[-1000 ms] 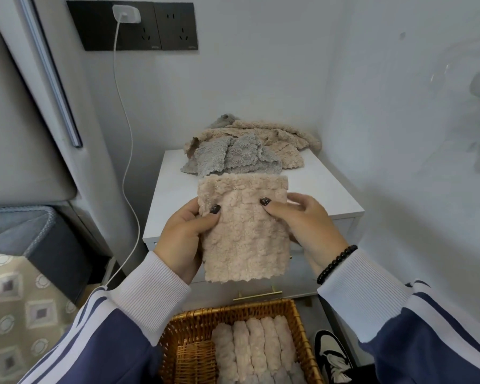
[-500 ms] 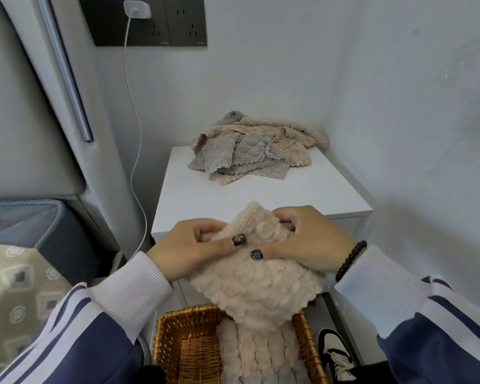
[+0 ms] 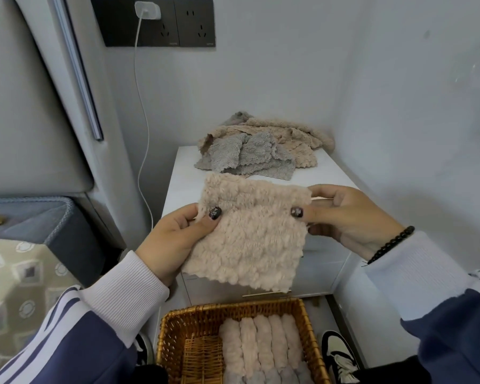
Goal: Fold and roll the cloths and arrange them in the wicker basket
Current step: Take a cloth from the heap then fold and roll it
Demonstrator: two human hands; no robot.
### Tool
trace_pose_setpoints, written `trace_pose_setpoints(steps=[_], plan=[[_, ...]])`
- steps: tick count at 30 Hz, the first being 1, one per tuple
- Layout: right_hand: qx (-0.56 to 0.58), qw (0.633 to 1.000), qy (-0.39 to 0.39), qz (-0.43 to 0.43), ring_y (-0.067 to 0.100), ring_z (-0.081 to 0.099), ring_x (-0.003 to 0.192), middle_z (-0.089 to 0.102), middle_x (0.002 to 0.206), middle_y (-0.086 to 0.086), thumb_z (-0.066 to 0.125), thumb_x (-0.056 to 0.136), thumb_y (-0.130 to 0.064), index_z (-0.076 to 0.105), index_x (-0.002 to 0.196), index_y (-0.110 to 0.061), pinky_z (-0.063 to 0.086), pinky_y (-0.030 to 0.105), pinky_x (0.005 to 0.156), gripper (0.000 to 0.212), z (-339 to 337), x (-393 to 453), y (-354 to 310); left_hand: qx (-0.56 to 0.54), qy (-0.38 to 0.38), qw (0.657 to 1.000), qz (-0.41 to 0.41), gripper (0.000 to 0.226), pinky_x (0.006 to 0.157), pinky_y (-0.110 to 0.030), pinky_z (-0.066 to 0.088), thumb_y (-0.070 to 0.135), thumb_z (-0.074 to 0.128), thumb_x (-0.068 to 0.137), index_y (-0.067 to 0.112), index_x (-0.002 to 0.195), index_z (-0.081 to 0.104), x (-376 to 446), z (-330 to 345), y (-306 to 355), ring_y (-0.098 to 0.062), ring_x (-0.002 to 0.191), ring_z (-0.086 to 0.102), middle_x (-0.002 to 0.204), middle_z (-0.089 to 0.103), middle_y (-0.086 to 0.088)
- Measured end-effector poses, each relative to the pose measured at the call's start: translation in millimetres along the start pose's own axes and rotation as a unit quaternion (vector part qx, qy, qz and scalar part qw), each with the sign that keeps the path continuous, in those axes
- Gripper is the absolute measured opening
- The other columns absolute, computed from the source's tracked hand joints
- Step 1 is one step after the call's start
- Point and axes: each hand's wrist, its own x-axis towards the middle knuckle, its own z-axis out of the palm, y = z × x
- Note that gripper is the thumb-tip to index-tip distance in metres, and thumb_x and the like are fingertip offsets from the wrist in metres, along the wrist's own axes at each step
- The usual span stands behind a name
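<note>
A fluffy beige cloth (image 3: 250,234) hangs folded into a flat square in front of the white cabinet. My left hand (image 3: 175,239) pinches its upper left edge, thumb on the front. My right hand (image 3: 347,217) pinches the upper right edge the same way. Below, the wicker basket (image 3: 178,328) holds several rolled beige cloths (image 3: 261,345) side by side along its right half, with grey rolls partly seen at the frame's bottom edge. A heap of loose grey and beige cloths (image 3: 261,151) lies at the back of the cabinet top.
The white cabinet (image 3: 333,173) stands in a corner, walls behind and to the right. A charger cable (image 3: 140,112) hangs from a black wall socket. A padded headboard and bed (image 3: 25,245) fill the left. A shoe (image 3: 338,353) is right of the basket.
The cloth was held flat, then bunched together between both hands lower down. Now it is raised and spread flat again, wider than tall, with my hands apart at its top corners.
</note>
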Motion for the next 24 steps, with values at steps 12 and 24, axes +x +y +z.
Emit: trace_pose_setpoints(steps=[12, 24], plan=[[0.195, 0.966, -0.067, 0.153, 0.03, 0.066, 0.106, 0.069, 0.112, 0.017, 0.072, 0.065, -0.01, 0.061, 0.118, 0.0, 0.049, 0.044, 0.097, 0.055, 42.1, -0.4, 25.4, -0.059, 0.036, 0.998, -0.001, 0.04, 0.06, -0.023, 0.058, 0.022, 0.059, 0.077, 0.001, 0.111, 0.062, 2.3, 10.3, -6.7, -0.018, 0.079, 0.073, 0.096, 0.075, -0.011], [0.159, 0.976, -0.068, 0.133, 0.025, 0.071, 0.091, 0.071, 0.106, 0.017, 0.066, 0.068, -0.01, 0.063, 0.109, 0.0, 0.058, 0.031, 0.079, 0.043, 22.8, -5.4, 23.5, 0.095, -0.043, 0.993, -0.058, 0.087, 0.093, -0.056, 0.048, 0.044, 0.093, 0.037, 0.021, 0.115, 0.064, -2.5, -3.4, -5.7, -0.038, 0.104, 0.066, 0.108, 0.073, -0.008]])
